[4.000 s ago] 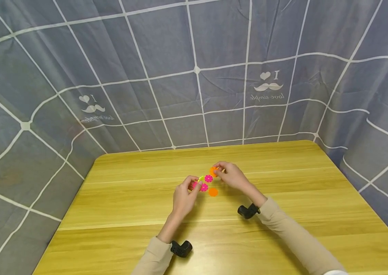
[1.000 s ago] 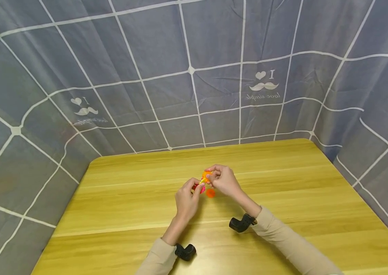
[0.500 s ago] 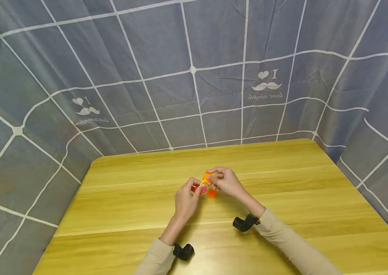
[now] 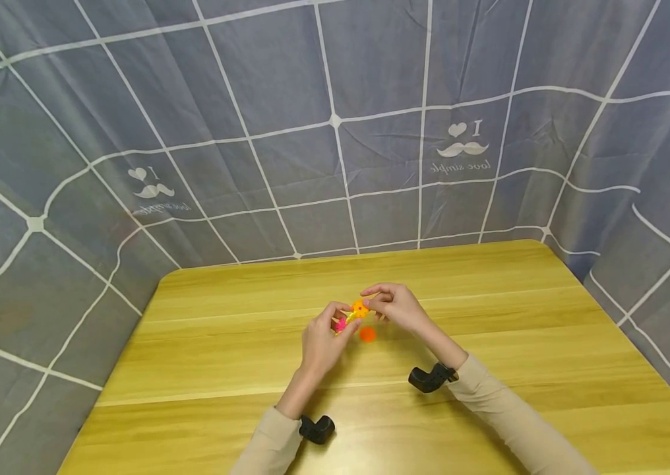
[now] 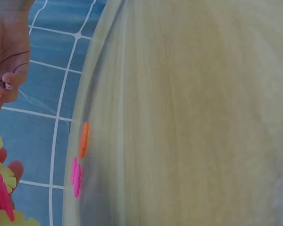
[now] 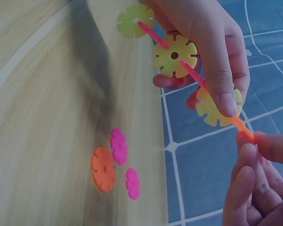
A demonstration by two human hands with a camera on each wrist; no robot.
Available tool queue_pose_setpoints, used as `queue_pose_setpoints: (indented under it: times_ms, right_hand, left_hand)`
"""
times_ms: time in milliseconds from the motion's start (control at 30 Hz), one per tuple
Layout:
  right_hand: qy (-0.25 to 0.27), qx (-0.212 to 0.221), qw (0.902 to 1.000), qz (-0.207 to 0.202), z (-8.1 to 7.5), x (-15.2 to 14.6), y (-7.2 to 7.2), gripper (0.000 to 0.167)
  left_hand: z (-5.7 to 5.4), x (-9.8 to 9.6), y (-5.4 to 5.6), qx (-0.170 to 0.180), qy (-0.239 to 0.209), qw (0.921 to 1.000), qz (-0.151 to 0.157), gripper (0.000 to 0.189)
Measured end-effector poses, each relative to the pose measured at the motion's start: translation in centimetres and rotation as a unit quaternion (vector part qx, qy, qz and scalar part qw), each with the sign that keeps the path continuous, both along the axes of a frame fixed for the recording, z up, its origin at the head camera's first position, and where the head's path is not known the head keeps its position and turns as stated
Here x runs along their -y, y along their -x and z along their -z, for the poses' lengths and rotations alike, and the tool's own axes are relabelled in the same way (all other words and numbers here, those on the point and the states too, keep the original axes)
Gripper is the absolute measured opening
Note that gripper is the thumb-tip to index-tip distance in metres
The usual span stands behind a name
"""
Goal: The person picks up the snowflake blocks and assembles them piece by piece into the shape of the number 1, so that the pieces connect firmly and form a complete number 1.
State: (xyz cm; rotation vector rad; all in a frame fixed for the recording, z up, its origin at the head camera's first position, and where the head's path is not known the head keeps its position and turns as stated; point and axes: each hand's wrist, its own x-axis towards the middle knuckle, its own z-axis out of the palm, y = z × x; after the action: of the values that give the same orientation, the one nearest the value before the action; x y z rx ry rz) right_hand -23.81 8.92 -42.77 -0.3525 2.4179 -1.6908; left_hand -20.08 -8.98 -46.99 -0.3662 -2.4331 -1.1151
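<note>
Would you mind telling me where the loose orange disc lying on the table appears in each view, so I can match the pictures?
Head: the loose orange disc is below centre, slightly right.
Left wrist: left of centre, just below mid-height, above two pink discs.
Right wrist: lower half, left of centre, left of the pink discs.
Shared landmark: the white-lined curtain.

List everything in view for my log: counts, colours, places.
Yellow discs: three, yellow, in held row
Pink linking discs: two, pink, between those
Orange end disc: one, orange, row's end
Table: one, yellowish wood, foreground
Loose orange disc: one, orange, table
Loose pink discs: two, pink, table
Curtain: count unclear, grey-blue, behind table
Wrist devices: two, black, wrists
Sleeves: two, beige, forearms
Left hand: one, holding yellow disc
Right hand: one, pinching orange end disc
</note>
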Motion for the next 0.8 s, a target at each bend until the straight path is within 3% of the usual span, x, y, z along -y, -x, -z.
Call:
queue_pose_setpoints:
  times_ms: [267,433,800]
  right_hand:
    - [-0.013,-0.028,0.9995,-0.004,-0.1,-0.1,0.3,0.028]
    - [-0.059,-0.058,0.9965,-0.008,0.4,-0.4,0.4,0.024]
    - [-0.165,-0.06,0.9837,-0.043,2.1,-0.4,1.0,0.026]
  left_hand:
    - [-0.2,0.7,0.1,0.006,-0.039,0.9992,-0.01,0.03]
    - [-0.3,1.4,0.1,0.027,-0.058,0.9978,-0.019,0.03]
    - [-0.8,2.4,0.3,0.039,-0.05,0.9971,-0.042,0.025]
